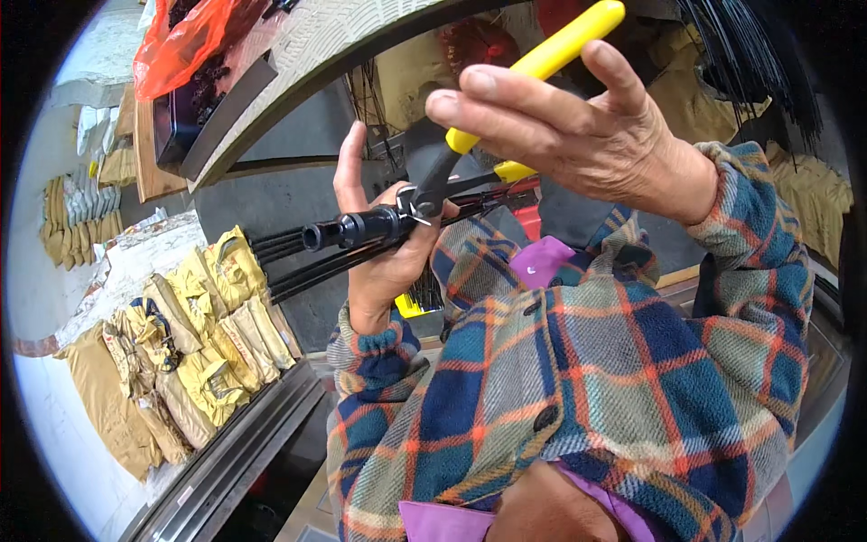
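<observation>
Right hand (582, 122) touches pliers (465, 137) (yellow-handled); left hand (393, 271) grips black rods (312, 275).

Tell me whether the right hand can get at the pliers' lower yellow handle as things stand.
Probably yes: the right hand lies across the upper handle, and the lower yellow handle shows close beneath it with nothing visible between, though depth is hard to judge.

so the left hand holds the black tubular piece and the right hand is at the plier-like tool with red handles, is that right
Not quite: in the head view the handles are yellow, not red. The left hand does hold the black tubular piece, and the right hand is at the plier-like tool.
</observation>
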`<state>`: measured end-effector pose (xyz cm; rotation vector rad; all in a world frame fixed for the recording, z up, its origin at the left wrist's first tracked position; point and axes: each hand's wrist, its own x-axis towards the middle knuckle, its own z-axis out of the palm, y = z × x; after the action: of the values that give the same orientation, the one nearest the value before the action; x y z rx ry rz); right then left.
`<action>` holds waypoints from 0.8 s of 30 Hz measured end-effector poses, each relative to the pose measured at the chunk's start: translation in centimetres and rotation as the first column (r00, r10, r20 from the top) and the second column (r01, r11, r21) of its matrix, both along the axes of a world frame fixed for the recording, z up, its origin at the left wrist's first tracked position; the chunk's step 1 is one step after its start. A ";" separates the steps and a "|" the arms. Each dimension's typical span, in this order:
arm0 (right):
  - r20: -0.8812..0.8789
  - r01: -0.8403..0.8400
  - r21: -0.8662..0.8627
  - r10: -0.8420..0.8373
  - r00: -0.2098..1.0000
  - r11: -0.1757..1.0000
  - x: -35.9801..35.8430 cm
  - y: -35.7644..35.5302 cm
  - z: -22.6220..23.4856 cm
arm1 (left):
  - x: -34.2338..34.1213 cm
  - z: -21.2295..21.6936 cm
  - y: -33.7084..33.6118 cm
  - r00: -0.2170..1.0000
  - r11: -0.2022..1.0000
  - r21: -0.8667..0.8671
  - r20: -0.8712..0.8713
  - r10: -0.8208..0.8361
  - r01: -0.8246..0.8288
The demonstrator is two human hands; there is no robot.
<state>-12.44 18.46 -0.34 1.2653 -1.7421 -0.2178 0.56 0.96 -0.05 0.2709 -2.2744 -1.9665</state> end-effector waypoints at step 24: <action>0.371 -0.379 -0.416 -0.226 -0.901 0.826 -2.0 5.0 1.8 | -0.7 -1.4 -0.2 0.946 0.964 0.034 -0.202 -0.253 0.265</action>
<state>-14.46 23.45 1.44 2.5230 -2.5004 2.8896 -0.12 0.81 -1.42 -0.2218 -2.2199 -2.0781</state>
